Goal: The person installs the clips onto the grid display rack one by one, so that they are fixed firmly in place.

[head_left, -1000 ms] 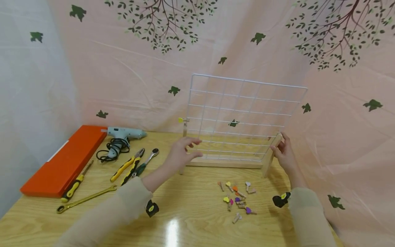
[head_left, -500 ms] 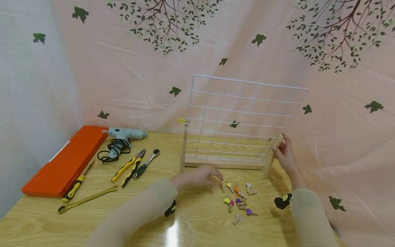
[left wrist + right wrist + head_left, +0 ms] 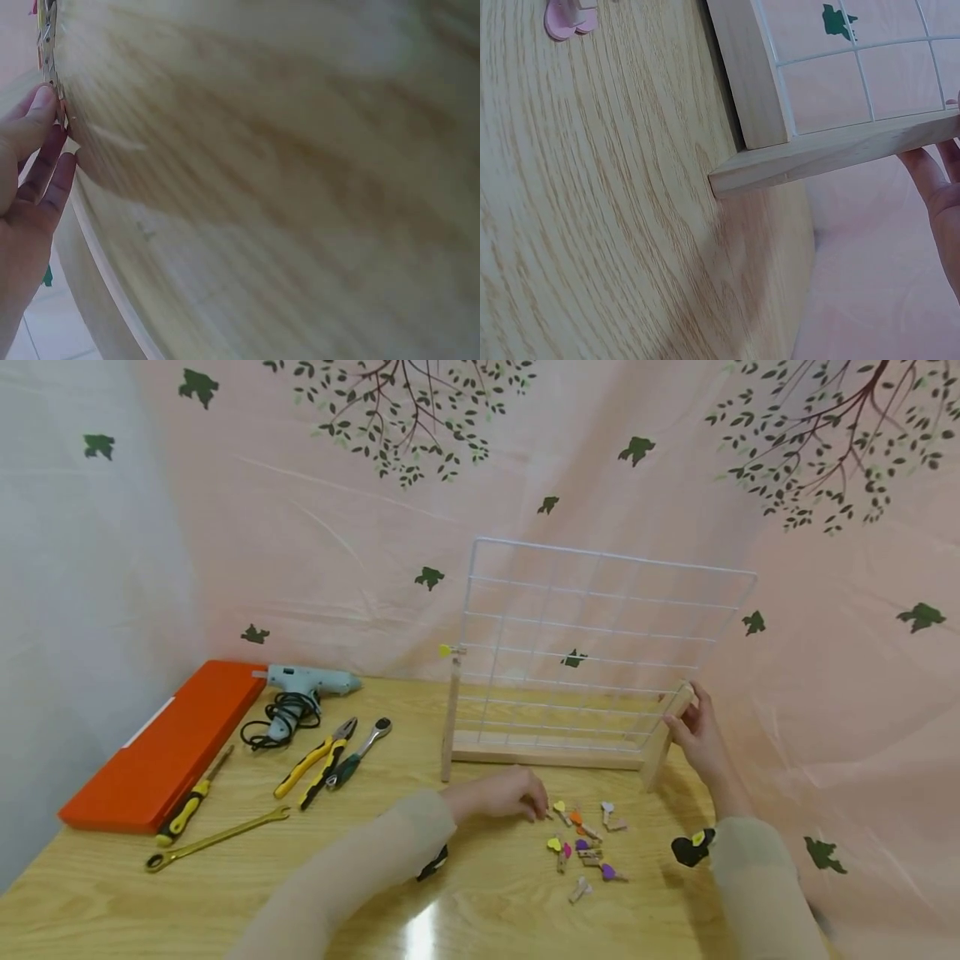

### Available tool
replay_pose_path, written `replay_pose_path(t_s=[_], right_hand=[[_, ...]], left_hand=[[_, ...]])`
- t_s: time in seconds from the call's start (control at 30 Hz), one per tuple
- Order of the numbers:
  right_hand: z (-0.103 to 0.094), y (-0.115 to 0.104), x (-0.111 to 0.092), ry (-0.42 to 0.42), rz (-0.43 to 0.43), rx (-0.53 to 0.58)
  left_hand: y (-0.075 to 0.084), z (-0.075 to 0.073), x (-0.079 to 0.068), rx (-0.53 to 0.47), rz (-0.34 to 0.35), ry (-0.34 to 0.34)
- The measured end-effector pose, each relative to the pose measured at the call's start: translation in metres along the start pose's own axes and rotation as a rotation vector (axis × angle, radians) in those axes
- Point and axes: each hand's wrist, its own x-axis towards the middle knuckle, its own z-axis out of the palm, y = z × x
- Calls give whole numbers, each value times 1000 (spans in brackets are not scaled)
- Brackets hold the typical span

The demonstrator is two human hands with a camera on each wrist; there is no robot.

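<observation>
The left hand [image 3: 501, 794] rests on the table [image 3: 225, 893] with fingertips curled onto the leftmost of the small clothespins [image 3: 581, 843], scattered near the wire grid panel [image 3: 600, 643]. These pegs look light, rigid and easily scattered; pinch one by its long wooden legs. The right hand [image 3: 697, 735] grasps the wooden side post [image 3: 663, 735] of the upright, probably tippable panel.

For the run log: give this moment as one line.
left hand: touching small clothespins | right hand: holding wooden frame foot | wire grid: upright
</observation>
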Motion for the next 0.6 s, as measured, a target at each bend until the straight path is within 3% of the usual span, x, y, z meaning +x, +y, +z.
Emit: replay_pose_path(t_s=[0.17,0.27,0.4,0.6], right_hand=[[-1,-1,0,-7,53,-50],[-2,-2,0,-13,67,-67],[-2,-2,0,-12,65,-57],[-2,-2,1,-9,65,-34]], left_hand=[[3,2,1,43,-33,4],[5,1,0,-21,-72,24],[7,-1,-6,-118,-85,107],[11,-10,-23,-166,-108,229]])
